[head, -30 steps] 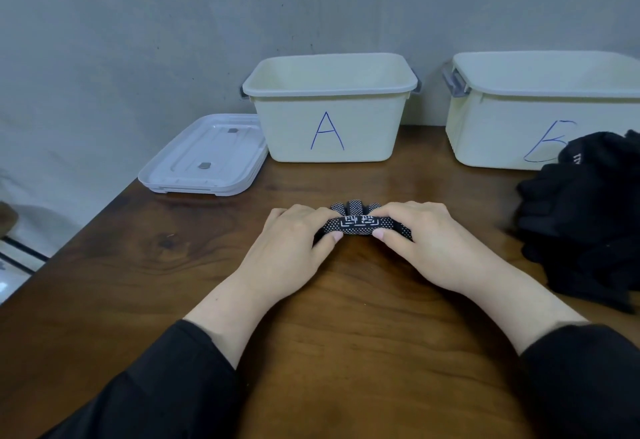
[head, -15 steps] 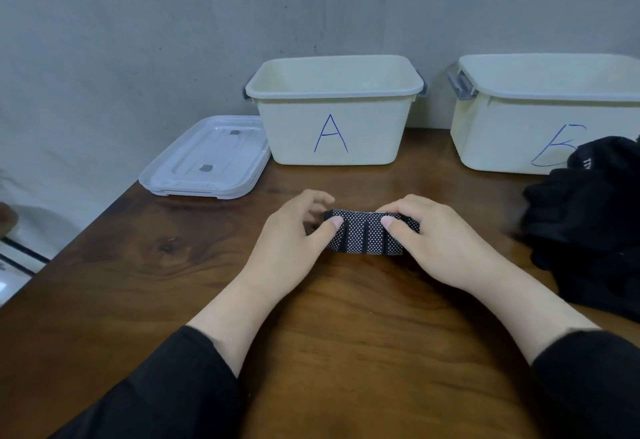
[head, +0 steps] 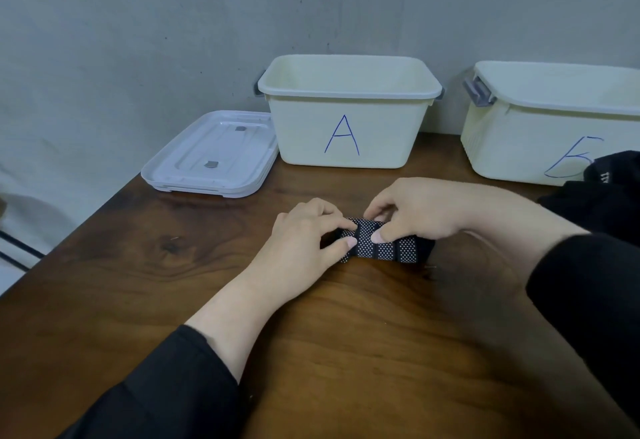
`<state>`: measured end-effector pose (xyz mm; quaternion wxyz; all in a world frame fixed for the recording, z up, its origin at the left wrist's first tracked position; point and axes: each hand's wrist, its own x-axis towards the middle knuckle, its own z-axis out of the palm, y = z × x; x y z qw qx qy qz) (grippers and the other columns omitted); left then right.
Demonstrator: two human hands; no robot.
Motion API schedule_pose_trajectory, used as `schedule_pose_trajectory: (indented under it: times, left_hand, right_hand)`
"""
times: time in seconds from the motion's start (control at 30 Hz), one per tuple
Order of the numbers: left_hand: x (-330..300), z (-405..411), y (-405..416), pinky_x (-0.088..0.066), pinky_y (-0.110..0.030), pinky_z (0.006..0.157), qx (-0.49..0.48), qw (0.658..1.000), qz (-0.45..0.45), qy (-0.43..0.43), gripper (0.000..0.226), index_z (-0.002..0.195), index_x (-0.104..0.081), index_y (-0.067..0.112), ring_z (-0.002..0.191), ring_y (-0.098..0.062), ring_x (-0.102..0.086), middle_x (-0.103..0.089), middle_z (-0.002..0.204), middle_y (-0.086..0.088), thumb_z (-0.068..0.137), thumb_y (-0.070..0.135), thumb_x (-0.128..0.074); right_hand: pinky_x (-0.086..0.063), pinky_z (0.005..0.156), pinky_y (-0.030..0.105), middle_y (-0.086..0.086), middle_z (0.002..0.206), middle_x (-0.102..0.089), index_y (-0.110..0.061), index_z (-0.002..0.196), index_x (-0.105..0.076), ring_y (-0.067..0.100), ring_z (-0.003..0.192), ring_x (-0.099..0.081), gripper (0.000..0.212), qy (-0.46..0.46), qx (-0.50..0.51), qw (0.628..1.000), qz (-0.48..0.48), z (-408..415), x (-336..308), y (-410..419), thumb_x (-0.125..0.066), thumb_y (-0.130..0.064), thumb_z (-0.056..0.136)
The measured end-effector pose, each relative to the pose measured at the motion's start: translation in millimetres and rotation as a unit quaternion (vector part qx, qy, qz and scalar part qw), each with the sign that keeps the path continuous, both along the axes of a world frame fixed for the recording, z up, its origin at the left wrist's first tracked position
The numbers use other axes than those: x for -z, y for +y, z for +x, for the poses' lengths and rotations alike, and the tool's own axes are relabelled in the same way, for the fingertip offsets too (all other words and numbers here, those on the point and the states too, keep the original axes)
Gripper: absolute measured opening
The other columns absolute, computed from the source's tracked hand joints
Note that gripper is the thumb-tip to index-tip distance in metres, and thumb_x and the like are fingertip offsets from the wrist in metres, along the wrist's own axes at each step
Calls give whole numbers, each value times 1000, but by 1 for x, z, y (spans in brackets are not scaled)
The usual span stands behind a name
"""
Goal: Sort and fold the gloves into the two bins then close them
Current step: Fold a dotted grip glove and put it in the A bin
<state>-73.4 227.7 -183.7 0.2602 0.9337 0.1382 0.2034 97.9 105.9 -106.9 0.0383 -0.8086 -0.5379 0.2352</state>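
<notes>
A folded black glove with white dots (head: 388,248) lies on the wooden table (head: 311,334) in front of me. My left hand (head: 304,241) pinches its left end between thumb and curled fingers. My right hand (head: 422,210) pinches its upper middle, thumb on the dotted side. Behind them stands open bin A (head: 349,113), cream plastic with a blue letter. Bin B (head: 554,123) stands open at the right. A pile of black gloves (head: 609,193) lies in front of bin B and covers part of its letter.
A white lid (head: 211,154) lies flat on the table left of bin A, near the table's left edge. A grey wall runs close behind both bins. Grey latches stick out at the bins' sides.
The glove has been folded over, its dotted finger side now facing up. Both hands have shifted right and a little farther from me, and my right hand has lifted onto the glove's top.
</notes>
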Motion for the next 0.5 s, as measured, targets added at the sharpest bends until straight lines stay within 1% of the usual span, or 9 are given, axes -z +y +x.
schedule_pose_trajectory:
  times: [0.1,0.17,0.23,0.27,0.37,0.43,0.5]
  left_hand:
    - [0,-1,2,-33,-39,104,9,1000,-17,-10,21,112,-70,37,111,-4,-47,-54,112,21,92,40,-66]
    - [-2,-2,3,-38,-40,104,10,998,-40,-47,17,107,-71,34,110,-4,-51,-57,109,20,91,38,-68]
    - [-6,-3,7,-42,-35,101,-10,994,-52,-94,13,103,-73,29,108,-5,-55,-61,106,16,91,33,-69]
    - [-8,-4,8,-43,-30,99,-26,992,-54,-112,12,101,-73,26,107,-5,-56,-62,104,15,91,30,-69]
    - [-14,-7,13,-41,-15,88,-62,985,-64,-144,11,100,-74,24,104,-3,-58,-64,102,15,93,28,-65]
    - [-15,-9,17,-37,-8,84,-81,980,-74,-164,11,99,-73,24,103,0,-57,-65,102,15,95,25,-63]
    - [-16,-11,23,-35,-5,82,-103,975,-77,-183,13,100,-73,22,103,4,-55,-65,103,16,96,24,-61]
  right_hand:
    - [-52,94,30,-16,102,-69,-25,119,-70,9,98,-65,38,-3,-14,999,-52,0,-7,13,-77,-41,85]
    - [-53,90,31,-16,97,-69,-32,108,-70,10,93,-65,28,-2,-22,997,-77,-1,-10,17,-79,-41,83]
    - [-53,83,32,-14,90,-69,-35,92,-67,12,86,-64,19,1,-24,996,-91,-2,-10,19,-80,-43,81]
    - [-53,80,32,-12,88,-69,-35,89,-67,12,84,-65,17,9,-20,996,-90,-3,-10,19,-81,-42,81]
    - [-53,78,30,-8,89,-75,-31,90,-72,13,85,-68,16,69,12,996,-62,-2,-7,12,-82,-38,80]
    - [-56,83,34,-5,91,-77,-26,93,-75,17,90,-72,14,126,43,991,-31,1,-7,4,-82,-31,82]
    - [-57,88,38,3,97,-78,-18,98,-77,24,95,-73,16,197,91,976,8,5,-10,-2,-80,-22,84]
